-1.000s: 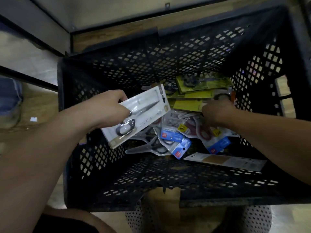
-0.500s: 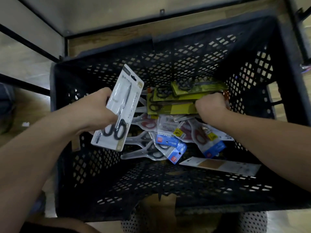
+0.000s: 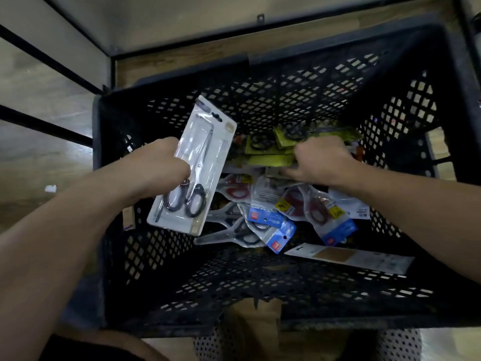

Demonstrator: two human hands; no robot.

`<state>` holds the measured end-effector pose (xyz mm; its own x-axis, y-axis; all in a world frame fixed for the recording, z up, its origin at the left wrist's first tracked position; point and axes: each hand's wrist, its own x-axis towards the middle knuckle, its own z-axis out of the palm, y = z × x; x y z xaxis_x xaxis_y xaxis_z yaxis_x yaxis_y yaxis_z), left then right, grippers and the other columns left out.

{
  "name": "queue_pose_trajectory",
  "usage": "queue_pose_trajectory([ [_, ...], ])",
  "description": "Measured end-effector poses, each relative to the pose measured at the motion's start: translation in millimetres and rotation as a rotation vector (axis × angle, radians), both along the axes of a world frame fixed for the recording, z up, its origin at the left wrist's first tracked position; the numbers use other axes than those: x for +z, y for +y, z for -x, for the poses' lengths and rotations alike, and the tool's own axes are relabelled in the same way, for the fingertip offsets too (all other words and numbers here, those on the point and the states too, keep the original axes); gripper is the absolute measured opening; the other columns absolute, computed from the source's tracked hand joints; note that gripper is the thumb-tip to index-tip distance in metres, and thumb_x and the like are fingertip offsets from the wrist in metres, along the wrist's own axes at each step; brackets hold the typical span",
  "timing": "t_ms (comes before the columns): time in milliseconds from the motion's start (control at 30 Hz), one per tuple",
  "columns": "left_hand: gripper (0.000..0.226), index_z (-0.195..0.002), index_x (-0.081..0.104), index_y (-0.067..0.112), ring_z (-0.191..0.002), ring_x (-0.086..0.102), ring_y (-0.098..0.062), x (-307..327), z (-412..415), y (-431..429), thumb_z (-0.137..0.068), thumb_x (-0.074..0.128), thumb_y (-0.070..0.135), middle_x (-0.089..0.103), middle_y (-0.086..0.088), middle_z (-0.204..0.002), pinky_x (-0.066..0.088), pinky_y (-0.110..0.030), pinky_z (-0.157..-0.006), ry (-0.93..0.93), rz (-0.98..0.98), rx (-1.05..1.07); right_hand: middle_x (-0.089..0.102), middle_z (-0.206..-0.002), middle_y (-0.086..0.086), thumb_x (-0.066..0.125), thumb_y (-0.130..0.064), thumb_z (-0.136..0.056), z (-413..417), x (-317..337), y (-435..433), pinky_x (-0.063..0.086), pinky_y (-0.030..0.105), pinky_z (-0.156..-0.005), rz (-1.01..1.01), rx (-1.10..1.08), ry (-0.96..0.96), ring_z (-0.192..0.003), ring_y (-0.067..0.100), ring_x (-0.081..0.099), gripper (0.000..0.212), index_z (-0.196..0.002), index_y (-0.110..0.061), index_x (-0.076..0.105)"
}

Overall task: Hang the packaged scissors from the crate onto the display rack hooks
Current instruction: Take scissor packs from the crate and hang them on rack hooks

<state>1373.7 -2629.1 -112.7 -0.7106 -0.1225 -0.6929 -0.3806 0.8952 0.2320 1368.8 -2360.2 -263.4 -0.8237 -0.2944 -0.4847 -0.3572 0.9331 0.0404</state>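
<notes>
A white pack of black-handled scissors (image 3: 203,152) is gripped in the curled left hand (image 3: 158,168) and held tilted above the left part of the crate (image 3: 286,95). The right hand (image 3: 321,160) is lowered onto the yellow packs (image 3: 270,160) at the crate's far side, fingers bent down; whether one is gripped cannot be told. Blue-tagged packs (image 3: 278,227) are heaped on the crate's floor, and a long white card (image 3: 348,259) is laid by its near wall.

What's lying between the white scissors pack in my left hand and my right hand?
In the head view, yellow-green carded scissors packs lie between the white blister-carded scissors pack and the right hand.
</notes>
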Motion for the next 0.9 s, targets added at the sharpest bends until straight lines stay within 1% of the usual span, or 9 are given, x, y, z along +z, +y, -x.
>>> queue_pose_trajectory([
  [67,0.020,-0.102,0.061,0.022,-0.094,0.068,-0.028,1.1,-0.3,-2.2,-0.085,0.062,0.012,0.070,-0.006,-0.102,0.057,-0.050,-0.090,-0.014,-0.001,-0.011,0.054,-0.072,0.005,0.038,-0.087,-0.085,4.0,3.1,1.3,0.046,0.032,-0.061,0.098,-0.030,0.090,-0.080,0.030,0.067,0.070,-0.086,-0.019,0.054],
  [167,0.022,-0.106,0.061,0.023,-0.094,0.066,-0.024,0.5,0.3,-3.7,-0.087,0.061,0.010,0.068,-0.002,-0.102,0.056,-0.044,-0.088,-0.004,0.000,-0.039,0.067,-0.091,0.014,0.042,-0.079,-0.091,8.3,-0.4,6.0,0.044,0.036,-0.062,0.207,-0.206,0.151,-0.087,0.035,0.068,0.072,-0.124,-0.015,0.049],
  [233,0.025,-0.109,0.060,0.023,-0.093,0.065,-0.023,-0.5,0.3,-5.3,-0.088,0.061,0.010,0.067,-0.001,-0.103,0.055,-0.040,-0.085,0.000,0.013,-0.054,0.067,-0.104,0.020,0.044,-0.069,-0.097,11.8,-5.6,12.8,0.040,0.035,-0.057,0.187,-0.282,0.113,-0.091,0.037,0.066,0.079,-0.152,-0.014,0.027],
  [300,0.026,-0.110,0.060,0.023,-0.092,0.064,-0.022,-1.1,0.4,-7.0,-0.088,0.061,0.010,0.066,-0.001,-0.103,0.055,-0.038,-0.082,0.002,0.024,-0.071,0.066,-0.106,0.022,0.043,-0.061,-0.101,11.2,-11.0,16.1,0.039,0.033,-0.052,0.201,-0.310,0.022,-0.087,0.036,0.064,0.082,-0.162,-0.017,0.009],
  [467,0.026,-0.112,0.058,0.022,-0.089,0.062,-0.020,-0.4,0.9,-6.7,-0.089,0.061,0.011,0.065,-0.002,-0.101,0.047,-0.033,-0.066,0.012,0.012,-0.086,0.064,-0.113,0.022,0.044,-0.053,-0.104,3.1,-17.9,6.9,0.051,0.039,-0.072,0.331,-0.348,-0.118,-0.097,0.036,0.062,0.066,-0.157,-0.017,0.026],
  [567,0.024,-0.112,0.058,0.022,-0.088,0.061,-0.019,-1.7,-0.1,-6.1,-0.091,0.060,0.012,0.064,-0.002,-0.101,0.043,-0.032,-0.064,0.006,0.002,-0.095,0.068,-0.112,0.017,0.040,-0.056,-0.104,2.0,-18.2,2.2,0.049,0.037,-0.070,0.446,-0.510,-0.146,-0.096,0.035,0.065,0.056,-0.149,-0.023,0.045],
  [667,0.023,-0.111,0.057,0.022,-0.087,0.059,-0.018,-1.8,-0.2,-6.3,-0.091,0.061,0.012,0.063,-0.001,-0.100,0.042,-0.031,-0.063,0.002,0.012,-0.121,0.068,-0.085,0.013,0.044,-0.053,-0.103,4.9,-19.4,-5.4,0.058,0.044,-0.068,0.607,-0.835,-0.161,-0.076,0.033,0.065,0.047,-0.112,-0.014,0.067],
  [767,0.022,-0.110,0.057,0.023,-0.088,0.060,-0.019,-0.9,-0.2,-5.8,-0.091,0.061,0.014,0.063,-0.002,-0.101,0.045,-0.033,-0.066,0.008,0.007,-0.126,0.073,-0.087,0.013,0.062,-0.051,-0.094,4.1,-28.2,-12.0,0.063,0.055,-0.069,0.815,-1.315,-0.176,-0.076,0.035,0.072,0.042,-0.107,-0.011,0.068],
  [900,0.022,-0.110,0.057,0.023,-0.086,0.059,-0.016,-1.7,-1.8,-5.3,-0.091,0.062,0.013,0.062,0.000,-0.099,0.041,-0.031,-0.062,0.019,-0.004,-0.140,0.071,-0.083,0.010,0.080,-0.047,-0.084,-2.2,-38.3,-9.4,0.062,0.051,-0.063,0.853,-1.573,-0.126,-0.066,0.030,0.075,0.050,-0.107,-0.007,0.063],
])
